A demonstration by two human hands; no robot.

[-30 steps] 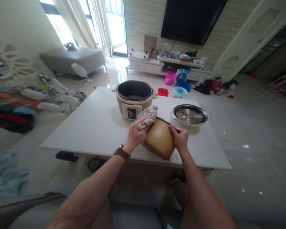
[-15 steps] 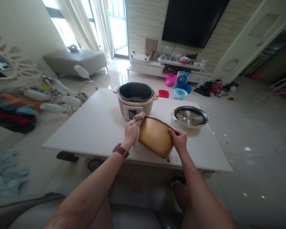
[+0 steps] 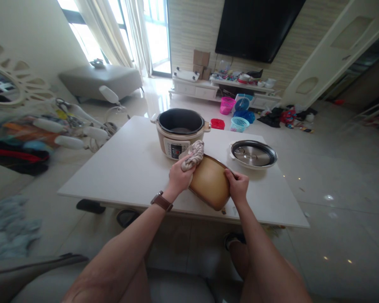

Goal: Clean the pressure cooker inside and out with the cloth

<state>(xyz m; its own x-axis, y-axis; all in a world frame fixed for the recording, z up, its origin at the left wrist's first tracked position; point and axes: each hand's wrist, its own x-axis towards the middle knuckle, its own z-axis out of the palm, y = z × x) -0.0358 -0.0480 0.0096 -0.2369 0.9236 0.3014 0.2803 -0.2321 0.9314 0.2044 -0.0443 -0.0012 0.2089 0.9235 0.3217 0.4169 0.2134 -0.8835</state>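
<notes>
The pot (image 3: 210, 181) is held over the table (image 3: 113, 168), close to the near edge and right of its middle, with the left hand (image 3: 180, 174) at its left side and the right hand (image 3: 238, 185) at its right end; both are on it, so neither is nearer. It is tipped: the rim slopes down toward the right hand, and the golden outer wall faces the person. Whether its underside touches the table, I cannot tell. The right hand is clamped on the rim, thumb on the outer wall, its other fingers mostly hidden. The left hand is closed on a bunched cloth (image 3: 194, 155), which lies against the pot's upper left side. Just beyond the cloth, toward the far edge, stands the cooker (image 3: 185, 137), open and upright; the lid (image 3: 254, 154) lies underside up by the right edge. The cooker's pale front panel (image 3: 168, 147) has a dark display and small lettering, too blurred to read. No brand is legible on the pot, lid or watch (image 3: 161, 201).
</notes>
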